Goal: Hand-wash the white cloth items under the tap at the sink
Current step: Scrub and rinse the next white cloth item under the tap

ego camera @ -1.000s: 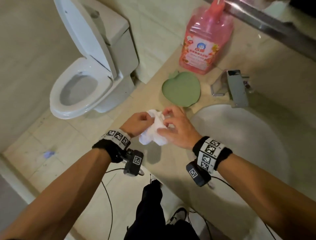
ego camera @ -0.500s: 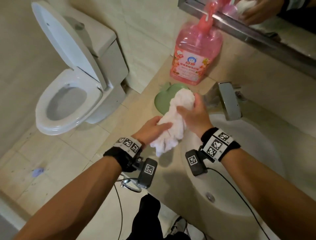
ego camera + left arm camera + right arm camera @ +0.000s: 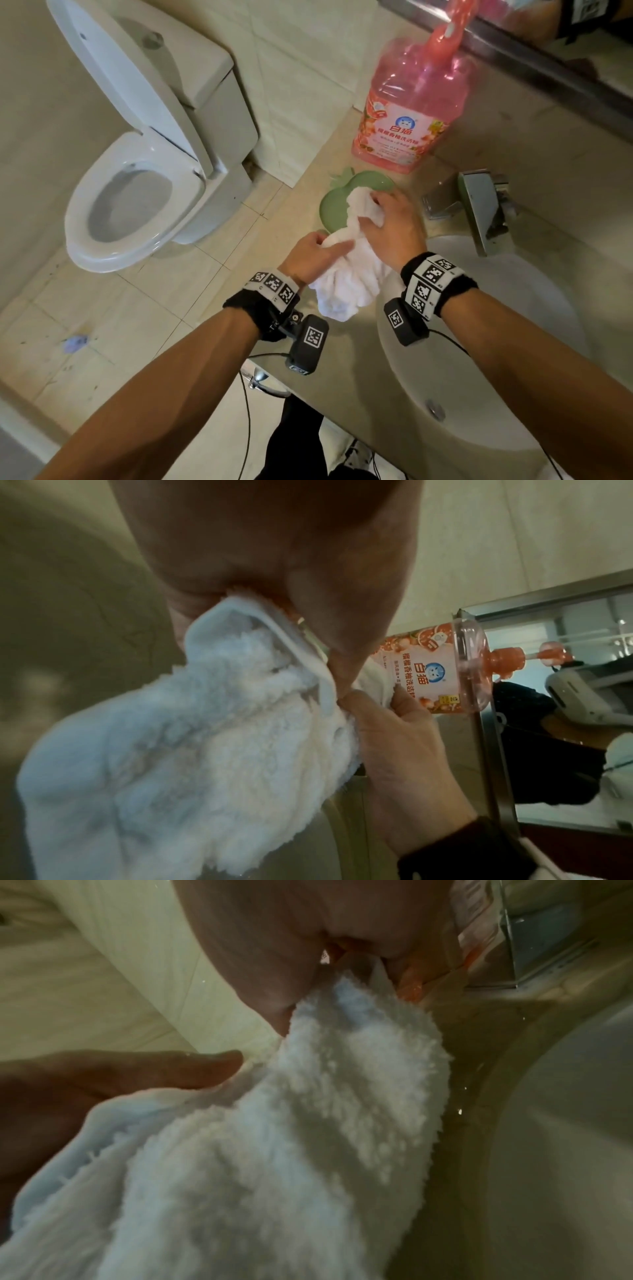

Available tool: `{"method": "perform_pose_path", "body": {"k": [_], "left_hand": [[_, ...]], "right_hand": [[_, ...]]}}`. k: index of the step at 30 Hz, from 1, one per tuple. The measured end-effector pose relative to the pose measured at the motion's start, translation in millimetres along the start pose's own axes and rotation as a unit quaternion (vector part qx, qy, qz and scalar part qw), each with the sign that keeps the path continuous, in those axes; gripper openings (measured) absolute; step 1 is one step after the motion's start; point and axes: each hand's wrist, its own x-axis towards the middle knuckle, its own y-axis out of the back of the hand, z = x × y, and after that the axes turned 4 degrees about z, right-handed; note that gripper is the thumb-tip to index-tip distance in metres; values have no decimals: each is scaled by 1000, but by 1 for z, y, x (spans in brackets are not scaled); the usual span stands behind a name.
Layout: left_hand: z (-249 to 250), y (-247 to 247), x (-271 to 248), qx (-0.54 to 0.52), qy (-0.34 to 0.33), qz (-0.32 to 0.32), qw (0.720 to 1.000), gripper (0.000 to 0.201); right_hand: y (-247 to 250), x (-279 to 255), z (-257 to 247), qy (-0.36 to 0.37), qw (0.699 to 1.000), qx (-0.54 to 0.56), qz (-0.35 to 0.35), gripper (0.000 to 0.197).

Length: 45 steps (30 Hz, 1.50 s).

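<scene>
Head view: you are holding the white cloth in the air over the counter, just left of the sink. Your left hand is gripping its middle, and your right hand is clamping its upper end above the green dish. The tap is standing near, beside the pink bottle.

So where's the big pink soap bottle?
In the head view the pink soap bottle stands at the back of the counter against the wall, just behind the green dish and left of the tap.
</scene>
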Motion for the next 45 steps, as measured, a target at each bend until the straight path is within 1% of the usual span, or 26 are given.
{"method": "perform_pose_path", "body": {"k": [2, 4, 7, 10, 11, 13, 14, 16, 17, 18, 20, 22, 23, 24, 25, 27, 29, 31, 32, 33, 34, 36, 37, 40, 43, 45], "left_hand": [[-2, 2, 0, 14, -13, -8, 1000, 32], [-1, 2, -3, 14, -19, -35, 999, 24], [6, 3, -15, -41, -30, -83, 995, 20], [19, 4, -36, -108, -47, -84, 989, 12], [24, 5, -43, -126, -51, -70, 988, 13], [32, 5, -56, -133, -64, -33, 988, 14], [37, 5, -65, -129, -75, -19, 989, 16], [48, 2, -85, -128, -101, 2, 987, 18], [53, 0, -95, -128, -115, 16, 985, 17], [59, -2, -106, -124, -126, 34, 984, 16], [69, -8, -132, -97, -158, 72, 980, 18], [78, -16, -160, -51, -207, 93, 973, 25], [82, -21, -174, -31, -227, 94, 969, 25], [86, -25, -187, -19, -246, 90, 965, 24], [91, -30, -200, -9, -263, 88, 961, 23], [103, -39, -224, 25, -294, 103, 950, 21], [115, -44, -242, 86, -318, 147, 933, 23], [123, -46, -257, 147, -339, 206, 906, 22], [126, -45, -263, 165, -341, 224, 898, 21], [127, -44, -267, 176, -336, 229, 896, 20], [127, -43, -271, 179, -329, 226, 899, 19], [128, -37, -277, 168, -311, 206, 913, 18], [127, -35, -279, 158, -299, 195, 921, 18], [123, -30, -280, 151, -268, 169, 936, 22], [112, -31, -274, 174, -225, 144, 948, 24], [102, -34, -270, 210, -209, 120, 948, 28]], "right_hand": [[1, -3, -3, -6, 1000, 2, -15, 41], [5, -8, -5, -25, 999, 36, -6, 34], [23, -18, -10, -70, 986, 146, 26, 30], [52, -37, -11, -111, 959, 261, 8, 38], [63, -46, -11, -110, 952, 286, 4, 42], [85, -65, -7, -82, 953, 291, -27, 46], [94, -76, -3, -59, 956, 284, -53, 42], [108, -101, 6, -29, 955, 279, -100, 23], [113, -113, 10, -28, 956, 270, -109, 15], [118, -125, 15, -30, 960, 257, -106, 14], [127, -143, 29, -29, 969, 224, -103, 21], [140, -158, 37, -10, 977, 165, -138, 28], [146, -164, 40, -7, 978, 144, -153, 28], [153, -170, 41, -5, 977, 137, -162, 21], [161, -176, 41, 7, 977, 141, -162, 20], [176, -187, 40, 26, 977, 151, -148, 27], [192, -196, 34, 11, 977, 164, -137, 15], [210, -199, 27, -10, 972, 203, -121, 12], [220, -200, 24, -22, 966, 228, -119, 11], [229, -201, 21, -28, 958, 258, -120, 8], [238, -202, 17, -33, 949, 289, -124, 13], [250, -201, 12, -37, 936, 330, -119, 24], [255, -201, 10, -36, 938, 330, -102, 25], [263, -194, 8, -23, 939, 339, -55, 19], [267, -187, 2, -22, 932, 355, -70, 22], [268, -181, -5, -36, 915, 393, -88, 16]]}}
